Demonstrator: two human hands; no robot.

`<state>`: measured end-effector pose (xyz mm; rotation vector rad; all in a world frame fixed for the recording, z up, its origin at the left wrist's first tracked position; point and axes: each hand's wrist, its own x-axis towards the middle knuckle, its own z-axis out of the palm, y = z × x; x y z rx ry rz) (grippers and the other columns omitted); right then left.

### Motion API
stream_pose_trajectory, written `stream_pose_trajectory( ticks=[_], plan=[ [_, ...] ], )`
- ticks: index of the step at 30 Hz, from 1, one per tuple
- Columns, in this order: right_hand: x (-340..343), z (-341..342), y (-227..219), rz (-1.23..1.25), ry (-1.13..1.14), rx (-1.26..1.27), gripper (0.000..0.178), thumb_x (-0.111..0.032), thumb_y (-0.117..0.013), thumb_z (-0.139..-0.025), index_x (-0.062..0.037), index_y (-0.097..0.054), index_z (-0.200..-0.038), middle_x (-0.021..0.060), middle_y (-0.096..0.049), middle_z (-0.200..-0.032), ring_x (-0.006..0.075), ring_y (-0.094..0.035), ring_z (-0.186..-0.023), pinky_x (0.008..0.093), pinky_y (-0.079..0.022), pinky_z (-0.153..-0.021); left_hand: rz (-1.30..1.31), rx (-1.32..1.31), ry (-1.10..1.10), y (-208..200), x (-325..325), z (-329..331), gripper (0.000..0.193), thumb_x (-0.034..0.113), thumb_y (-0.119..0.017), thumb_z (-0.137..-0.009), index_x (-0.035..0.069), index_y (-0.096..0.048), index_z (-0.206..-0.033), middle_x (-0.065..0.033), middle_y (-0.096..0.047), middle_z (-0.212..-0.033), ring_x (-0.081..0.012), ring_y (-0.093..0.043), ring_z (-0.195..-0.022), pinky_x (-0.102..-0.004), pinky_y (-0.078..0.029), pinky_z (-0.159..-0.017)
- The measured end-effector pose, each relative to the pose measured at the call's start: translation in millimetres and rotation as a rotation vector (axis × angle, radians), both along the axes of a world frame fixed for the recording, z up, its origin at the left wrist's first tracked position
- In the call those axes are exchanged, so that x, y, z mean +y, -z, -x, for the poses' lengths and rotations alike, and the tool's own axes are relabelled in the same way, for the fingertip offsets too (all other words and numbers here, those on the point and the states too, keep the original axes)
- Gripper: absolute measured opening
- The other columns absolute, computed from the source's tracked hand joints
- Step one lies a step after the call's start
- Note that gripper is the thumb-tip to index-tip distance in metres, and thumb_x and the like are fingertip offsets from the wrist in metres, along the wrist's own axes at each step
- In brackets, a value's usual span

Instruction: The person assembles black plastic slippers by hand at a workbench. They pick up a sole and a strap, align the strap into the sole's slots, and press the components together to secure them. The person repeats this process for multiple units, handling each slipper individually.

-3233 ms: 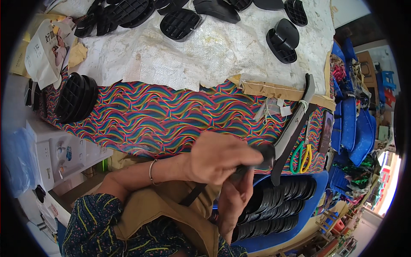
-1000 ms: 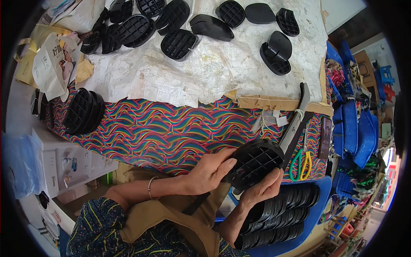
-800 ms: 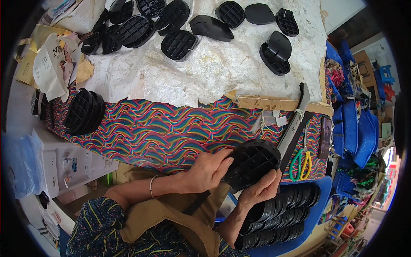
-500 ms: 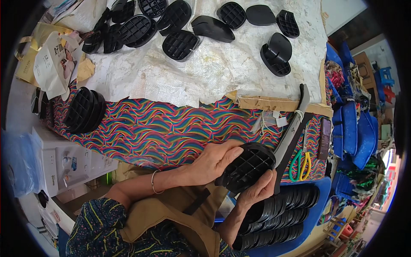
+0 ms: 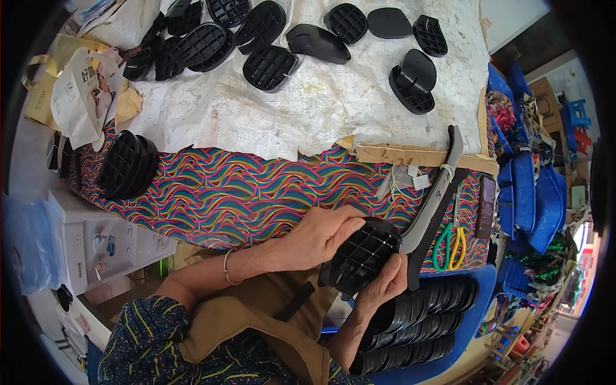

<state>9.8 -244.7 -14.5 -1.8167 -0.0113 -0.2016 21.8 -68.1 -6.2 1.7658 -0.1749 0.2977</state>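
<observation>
Both my hands hold a black shoe heel point(image 5: 364, 253) with a gridded, hollow face turned up, in front of the table's near edge. My left hand point(image 5: 324, 234) grips its upper left side, thumb along the rim. My right hand point(image 5: 385, 285) clasps the lower right side, thumb on the edge and the other fingers mostly hidden beneath. Beside the heel's right rim stands a long grey and black strip point(image 5: 431, 202), tied with string near its upper part. Whether the heel touches this strip I cannot tell.
Several similar black heels point(image 5: 271, 68) lie on white sheeting point(image 5: 346, 102) at the back. A stack of them point(image 5: 128, 165) stands at the left. Scissors with green and yellow handles point(image 5: 457, 247) and a phone point(image 5: 486, 208) lie at the right. A blue crate point(image 5: 478, 327) holds rows of black pieces.
Both hands have shifted slightly left with the heel, tilting it a little. Its right rim has moved left along with the lower end of the grey strip.
</observation>
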Motion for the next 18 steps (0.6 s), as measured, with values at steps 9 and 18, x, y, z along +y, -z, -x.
stream_pose_trajectory(
  ticks=[9,18],
  plan=[
    [15,0,-5,-0.082,0.020,-0.034,0.039,-0.030,-0.044,-0.107,0.0018,-0.063,-0.095,-0.0025,-0.058,-0.079,0.0035,-0.048,-0.071,0.0208,-0.040,-0.063,-0.049,0.021,-0.034,4,-1,8,0.020,0.016,-0.056,-0.099,-0.001,-0.058,-0.110,-0.0188,-0.059,-0.075,-0.0271,-0.061,-0.063,-0.0365,-0.047,-0.057],
    [1,4,-7,-0.102,-0.174,0.203,0.045,-0.033,-0.048,-0.105,0.0058,-0.062,-0.121,0.0058,-0.067,-0.100,0.0093,-0.058,-0.083,0.0235,-0.046,-0.077,0.315,0.275,0.109,2,12,9,0.027,0.010,-0.059,-0.098,-0.003,-0.059,-0.121,-0.0084,-0.067,-0.099,-0.0083,-0.058,-0.090,-0.0270,-0.049,-0.077]
  ],
)
